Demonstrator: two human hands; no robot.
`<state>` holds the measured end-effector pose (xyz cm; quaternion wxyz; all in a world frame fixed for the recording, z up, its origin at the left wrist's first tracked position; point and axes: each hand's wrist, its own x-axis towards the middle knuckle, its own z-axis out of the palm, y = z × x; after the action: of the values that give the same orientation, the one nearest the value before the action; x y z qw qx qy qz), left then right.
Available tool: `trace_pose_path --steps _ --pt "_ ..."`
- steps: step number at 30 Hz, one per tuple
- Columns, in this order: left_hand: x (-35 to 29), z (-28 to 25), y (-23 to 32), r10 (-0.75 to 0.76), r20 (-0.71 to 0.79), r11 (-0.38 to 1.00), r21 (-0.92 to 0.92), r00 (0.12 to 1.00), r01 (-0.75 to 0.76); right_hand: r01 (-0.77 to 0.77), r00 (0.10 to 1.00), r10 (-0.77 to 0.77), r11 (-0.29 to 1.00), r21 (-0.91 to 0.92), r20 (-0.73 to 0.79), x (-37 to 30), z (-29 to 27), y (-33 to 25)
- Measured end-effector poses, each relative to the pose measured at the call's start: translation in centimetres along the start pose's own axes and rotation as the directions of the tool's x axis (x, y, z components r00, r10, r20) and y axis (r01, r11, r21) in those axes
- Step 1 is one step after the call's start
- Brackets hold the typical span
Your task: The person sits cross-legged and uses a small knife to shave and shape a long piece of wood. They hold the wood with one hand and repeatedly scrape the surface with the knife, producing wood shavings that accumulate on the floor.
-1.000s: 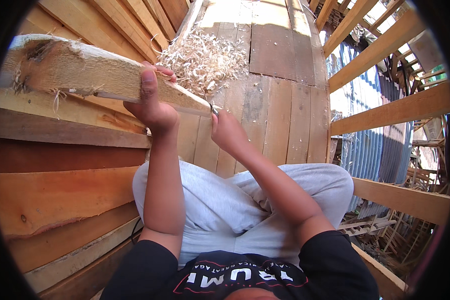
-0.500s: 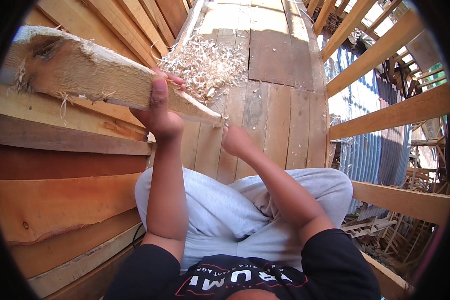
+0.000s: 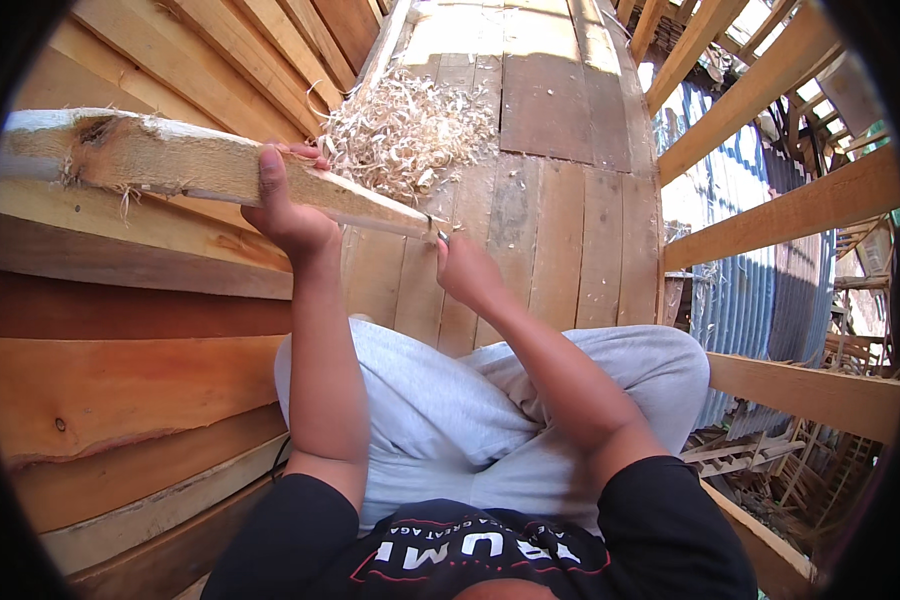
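A long rough-sawn wooden plank (image 3: pixel 185 160) slants from the far left toward the middle, its narrow end pointing right. My left hand (image 3: pixel 288 205) grips it from below, thumb on the near face and fingers over the far edge. At the narrow end, my closed right hand (image 3: pixel 467 272) holds a small tool with a thin dark blade (image 3: pixel 430 224) and a bit of shiny metal. The blade lies across the wood there. Most of the tool is hidden in my fist, so its exact kind is unclear. Frayed fibres hang from the plank's lower edge.
A heap of curly wood shavings (image 3: pixel 405 135) lies on the board floor (image 3: pixel 545 250) beyond the plank. Stacked boards (image 3: pixel 140 385) line my left side. On the right, a railing of wooden bars (image 3: pixel 790 230) stands before corrugated sheets (image 3: pixel 740 300). My crossed legs are close below my hands.
The plank has shifted left and its far-left end has dropped. My left hand has moved left with it. My right hand has shifted slightly up and left, and the blade now shows across the wood.
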<state>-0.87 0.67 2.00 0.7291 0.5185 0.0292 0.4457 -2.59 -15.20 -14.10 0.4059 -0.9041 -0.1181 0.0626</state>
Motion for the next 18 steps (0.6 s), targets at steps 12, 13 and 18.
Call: trace_pose_path --steps 12,13,18 --pt "-1.1 0.9 -0.3 0.061 0.124 0.997 0.033 0.990 -0.066 0.072 0.996 -0.079 0.986 0.150 0.038 0.5 -2.6 -3.9" --pt "-0.8 0.6 -0.3 0.033 0.108 0.998 0.057 0.994 -0.039 -0.014 0.996 0.006 0.995 0.096 0.090 0.2 -1.9 -2.7" --pt "-0.8 0.0 -0.3 0.013 0.116 0.998 -0.059 0.993 -0.006 -0.067 0.976 0.073 0.997 -0.038 0.204 0.6 -1.3 -1.1"
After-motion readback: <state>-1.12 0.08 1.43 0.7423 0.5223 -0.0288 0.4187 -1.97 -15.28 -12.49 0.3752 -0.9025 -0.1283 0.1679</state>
